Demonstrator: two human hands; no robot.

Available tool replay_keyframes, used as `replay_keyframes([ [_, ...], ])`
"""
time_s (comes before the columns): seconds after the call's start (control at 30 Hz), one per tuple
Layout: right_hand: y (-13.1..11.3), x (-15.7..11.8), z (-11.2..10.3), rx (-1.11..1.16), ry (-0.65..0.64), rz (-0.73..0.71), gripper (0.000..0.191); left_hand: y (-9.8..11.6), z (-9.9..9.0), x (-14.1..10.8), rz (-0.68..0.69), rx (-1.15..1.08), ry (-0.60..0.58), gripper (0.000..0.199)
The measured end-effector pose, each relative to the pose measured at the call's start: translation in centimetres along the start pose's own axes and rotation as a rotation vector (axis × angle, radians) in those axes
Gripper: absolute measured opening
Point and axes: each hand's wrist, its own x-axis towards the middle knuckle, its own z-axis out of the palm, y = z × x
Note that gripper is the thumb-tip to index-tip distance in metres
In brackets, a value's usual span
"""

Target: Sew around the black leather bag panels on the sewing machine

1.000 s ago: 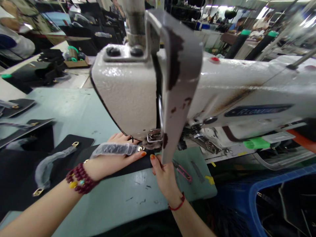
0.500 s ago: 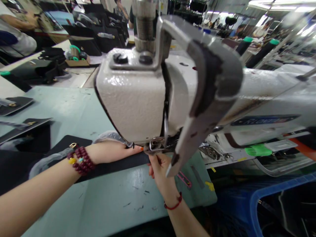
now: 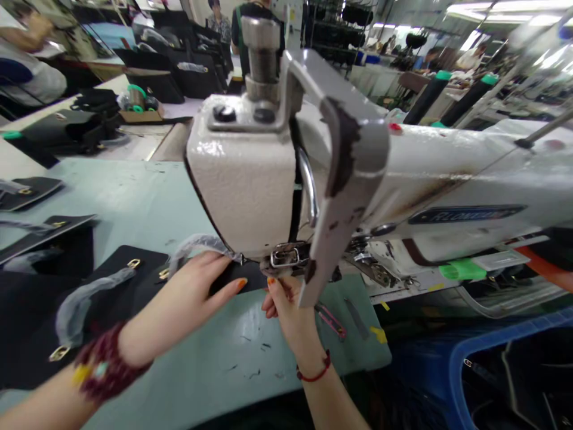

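A white sewing machine head [image 3: 244,185] fills the middle of the view. Under it lies a black panel [image 3: 250,276] with a plastic-wrapped handle. My left hand [image 3: 192,295] rests on this panel left of the presser foot, thumb spread from the fingers. Just below the foot, my right hand [image 3: 290,307] pinches the panel's near edge between thumb and curled fingers, partly hidden by the metal guard [image 3: 333,197]. Another black panel [image 3: 120,292] with gold rings and a wrapped handle [image 3: 85,301] extends to the left.
Pink-handled snips [image 3: 331,321] lie on the green table [image 3: 215,370] right of my right hand. A blue bin [image 3: 461,364] stands at the lower right. More black pieces [image 3: 31,239] lie at the left. People sit or stand in the background.
My left hand has drawn back left and toward me from beside the presser foot, and its thumb has spread. My right hand has stayed near the foot. The view has shifted slightly.
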Motion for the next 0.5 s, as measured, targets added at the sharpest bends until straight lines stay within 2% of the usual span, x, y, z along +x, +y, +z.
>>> replay_keyframes([
  [0.07, -0.1, 0.0, -0.1, 0.015, 0.000, 0.004, 0.040, 0.2, 2.0, -4.2, 0.017, -0.009, 0.132, 0.029],
  [0.1, -0.1, 0.0, -0.1, 0.015, 0.001, -0.002, 0.040, 0.3, 3.4, -5.8, 0.000, -0.107, 0.140, 0.020],
  [0.13, -0.2, -0.1, 0.0, 0.010, 0.000, -0.010, 0.041, 0.4, 4.9, -6.9, -0.073, -0.268, 0.049, 0.015],
  [0.17, -0.2, -0.1, 0.0, 0.002, 0.001, -0.020, 0.042, 0.4, 6.5, -7.4, -0.199, -0.474, 0.023, 0.018],
  [0.23, -0.4, -0.2, 0.1, -0.010, -0.006, -0.036, 0.045, 0.6, 9.4, -6.6, -0.388, -0.949, 0.004, 0.035],
  [0.3, -0.7, -0.2, 0.0, -0.019, -0.008, -0.047, 0.046, 0.8, 11.2, -4.4, -0.408, -1.323, 0.007, 0.044],
  [0.33, -0.8, -0.2, -0.1, -0.022, -0.009, -0.050, 0.044, 0.8, 11.7, -3.2, -0.395, -1.427, -0.013, 0.045],
  [0.4, -0.9, -0.3, -0.3, -0.025, -0.012, -0.053, 0.040, 0.8, 11.8, -1.3, -0.427, -1.466, -0.056, 0.048],
  [0.5, -1.0, -0.4, -0.8, -0.012, -0.001, -0.059, 0.032, 0.7, 10.9, -0.3, -0.584, -1.319, 0.039, 0.038],
])
